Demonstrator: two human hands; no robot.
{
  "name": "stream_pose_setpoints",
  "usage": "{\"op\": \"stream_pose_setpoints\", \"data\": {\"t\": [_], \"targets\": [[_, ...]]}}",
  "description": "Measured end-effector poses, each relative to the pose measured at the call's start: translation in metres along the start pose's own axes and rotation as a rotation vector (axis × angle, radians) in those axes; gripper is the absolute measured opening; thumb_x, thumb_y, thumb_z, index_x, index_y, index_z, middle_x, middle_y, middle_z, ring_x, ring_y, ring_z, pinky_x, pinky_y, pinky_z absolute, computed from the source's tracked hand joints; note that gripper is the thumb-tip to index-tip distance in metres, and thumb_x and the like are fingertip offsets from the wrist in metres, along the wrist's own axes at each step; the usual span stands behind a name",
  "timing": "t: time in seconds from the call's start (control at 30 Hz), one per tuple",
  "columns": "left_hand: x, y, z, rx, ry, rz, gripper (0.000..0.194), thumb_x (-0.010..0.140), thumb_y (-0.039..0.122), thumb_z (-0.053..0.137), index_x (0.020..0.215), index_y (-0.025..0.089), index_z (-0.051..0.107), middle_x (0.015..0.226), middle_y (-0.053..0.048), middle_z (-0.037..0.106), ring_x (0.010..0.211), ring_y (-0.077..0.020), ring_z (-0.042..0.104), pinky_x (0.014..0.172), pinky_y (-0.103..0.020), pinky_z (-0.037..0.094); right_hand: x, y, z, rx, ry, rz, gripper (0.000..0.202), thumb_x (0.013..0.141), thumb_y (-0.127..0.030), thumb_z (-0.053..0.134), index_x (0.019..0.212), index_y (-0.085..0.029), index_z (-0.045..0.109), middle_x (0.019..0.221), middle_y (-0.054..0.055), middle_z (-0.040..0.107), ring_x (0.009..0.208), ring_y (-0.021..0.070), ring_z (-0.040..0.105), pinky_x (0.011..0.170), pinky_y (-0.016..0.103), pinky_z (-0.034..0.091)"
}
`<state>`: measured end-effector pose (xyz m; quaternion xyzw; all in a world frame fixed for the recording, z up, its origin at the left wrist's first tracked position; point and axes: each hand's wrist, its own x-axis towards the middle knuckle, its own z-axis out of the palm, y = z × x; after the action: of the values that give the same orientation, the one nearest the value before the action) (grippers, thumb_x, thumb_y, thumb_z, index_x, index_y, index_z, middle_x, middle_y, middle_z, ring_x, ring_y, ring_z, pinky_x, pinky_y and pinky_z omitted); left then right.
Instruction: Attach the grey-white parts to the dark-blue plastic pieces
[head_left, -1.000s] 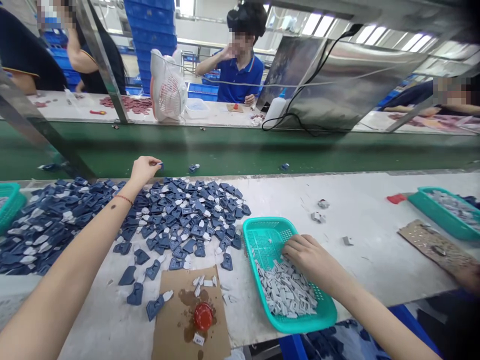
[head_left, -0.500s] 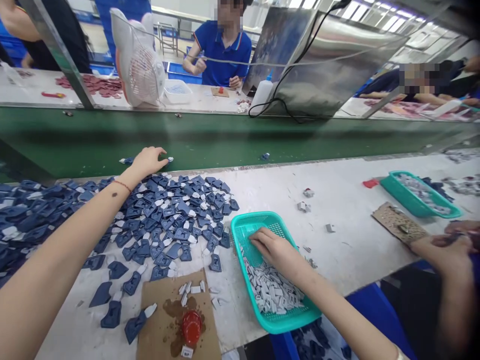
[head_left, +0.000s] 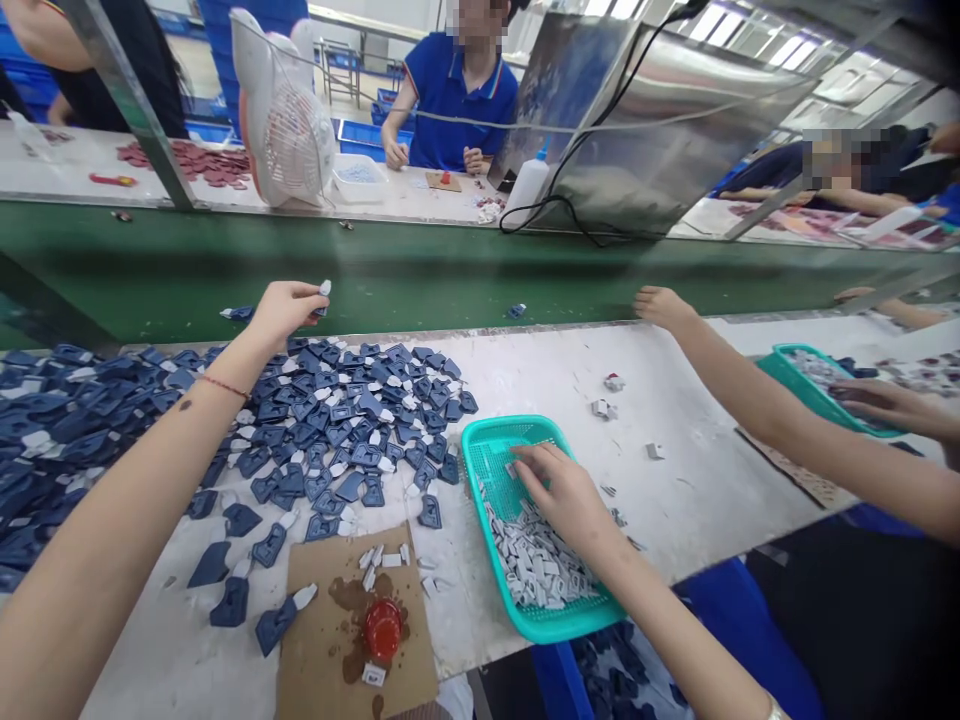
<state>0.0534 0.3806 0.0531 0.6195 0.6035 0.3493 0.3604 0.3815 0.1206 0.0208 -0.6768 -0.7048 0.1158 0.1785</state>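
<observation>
Beyond the left hand (head_left: pixel 289 308), a white table (head_left: pixel 409 200) fronts pale floor (head_left: pixel 187 48); far past the right hand (head_left: pixel 561 488), windows (head_left: pixel 786 51) (tilted in view) shine.

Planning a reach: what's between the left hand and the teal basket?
Head view: a green strip, then heaped blue pieces, between left hand and basket.

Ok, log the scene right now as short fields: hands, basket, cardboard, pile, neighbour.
Left hand: holding blue-and-white piece over green surface
Right hand: at teal basket, grip unclear
Basket contents: pale grey pieces
Cardboard: red container, small white pieces
Pile: blue pieces, many white-tipped
Co-worker's hand: near bench's far edge
</observation>
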Motion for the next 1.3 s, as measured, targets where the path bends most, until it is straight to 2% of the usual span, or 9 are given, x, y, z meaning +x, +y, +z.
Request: {"op": "stream_pose_setpoints", "data": {"t": [0.1, 0.17, 0.33, 0.43, 0.53, 0.7, 0.9, 1.17, 1.3], "targets": [[-0.038, 0.016, -0.014, -0.181, 0.029, 0.001, 0.037, 0.08, 0.027, 0.058, 0.111, 0.007, 0.065, 0.105, -0.014, 0.071, 0.081, -0.0172, 0.067, 0.075, -0.029, 0.054, -0.004, -0.003, 0.002, 0.003, 0.002, 0.014, 0.022, 0.091, -0.031, 0.049, 0.095, -0.018, 0.066, 0.081, 0.008, 0.066, 0.068, 0.0212, 0.065, 0.065, 0.036, 0.056], [-0.069, 0.028, -0.024, -0.308, 0.035, 0.005, 0.034, 0.079, 0.027, 0.062, 0.107, 0.009, 0.067, 0.102, -0.012, 0.072, 0.077, -0.0139, 0.066, 0.07, -0.025, 0.054, -0.004, -0.003, 0.004, 0.001, 0.003, 0.012, 0.022, 0.09, -0.03, 0.05, 0.09, -0.018, 0.067, 0.081, 0.009, 0.068, 0.07, 0.0221, 0.066, 0.067, 0.037, 0.055], [-0.159, 0.042, -0.043, -0.61, -0.047, -0.075, 0.032, 0.073, 0.021, 0.07, 0.103, 0.012, 0.069, 0.09, -0.007, 0.073, 0.056, -0.0092, 0.062, 0.05, -0.019, 0.051, -0.004, -0.01, 0.004, -0.001, 0.028, 0.009, 0.023, 0.088, -0.03, 0.05, 0.083, -0.016, 0.068, 0.08, 0.011, 0.068, 0.071, 0.025, 0.066, 0.068, 0.041, 0.054], [-0.215, 0.028, -0.045, -0.736, -0.125, -0.212, 0.034, 0.074, 0.023, 0.072, 0.106, 0.015, 0.069, 0.093, -0.007, 0.072, 0.061, -0.013, 0.067, 0.056, -0.023, 0.057, -0.013, -0.032, -0.002, 0.027, 0.065, 0.001, 0.022, 0.088, -0.032, 0.05, 0.087, -0.017, 0.067, 0.084, 0.01, 0.068, 0.074, 0.0241, 0.066, 0.071, 0.04, 0.054], [-0.265, 0.0, -0.037, -0.845, -0.181, -0.403, 0.033, 0.076, 0.031, 0.071, 0.107, 0.018, 0.068, 0.097, -0.007, 0.072, 0.073, -0.0193, 0.072, 0.066, -0.029, 0.061, -0.034, -0.074, -0.005, 0.132, 0.072, -0.066, 0.017, 0.09, -0.032, 0.053, 0.092, -0.021, 0.066, 0.09, 0.009, 0.068, 0.079, 0.0223, 0.066, 0.072, 0.037, 0.054], [-0.329, -0.043, -0.018, -0.904, -0.164, -0.559, 0.038, 0.074, 0.035, 0.075, 0.108, 0.022, 0.065, 0.098, -0.005, 0.071, 0.08, -0.021, 0.073, 0.068, -0.028, 0.059, -0.074, -0.141, 0.017, 0.323, -0.141, -0.246, 0.013, 0.091, -0.021, 0.053, 0.097, -0.024, 0.064, 0.094, 0.008, 0.067, 0.088, 0.0219, 0.065, 0.074, 0.035, 0.054], [-0.364, -0.059, -0.004, -0.851, -0.197, -0.522, 0.032, 0.078, 0.036, 0.072, 0.106, 0.02, 0.067, 0.1, -0.008, 0.072, 0.092, -0.0202, 0.069, 0.077, -0.027, 0.054, -0.085, -0.162, 0.043, 0.248, -0.183, -0.327, 0.016, 0.091, -0.016, 0.05, 0.095, -0.021, 0.065, 0.091, 0.009, 0.066, 0.087, 0.023, 0.064, 0.074, 0.038, 0.055], [-0.37, -0.055, 0.002, -0.938, -0.254, -0.487, 0.025, 0.083, 0.034, 0.067, 0.104, 0.022, 0.063, 0.096, -0.005, 0.07, 0.086, -0.0183, 0.068, 0.075, -0.028, 0.052, -0.089, -0.165, 0.035, 0.28, -0.157, -0.28, 0.014, 0.091, -0.016, 0.052, 0.1, -0.022, 0.062, 0.096, 0.007, 0.066, 0.093, 0.0209, 0.063, 0.08, 0.035, 0.053], [-0.369, -0.053, 0.002, -0.919, -0.271, -0.48, 0.026, 0.083, 0.034, 0.067, 0.105, 0.022, 0.063, 0.103, -0.006, 0.07, 0.09, -0.0193, 0.067, 0.077, -0.028, 0.052, -0.082, -0.157, 0.035, 0.193, -0.073, -0.261, 0.01, 0.091, -0.019, 0.054, 0.098, -0.021, 0.061, 0.092, 0.007, 0.066, 0.091, 0.0221, 0.062, 0.079, 0.036, 0.051]]}}
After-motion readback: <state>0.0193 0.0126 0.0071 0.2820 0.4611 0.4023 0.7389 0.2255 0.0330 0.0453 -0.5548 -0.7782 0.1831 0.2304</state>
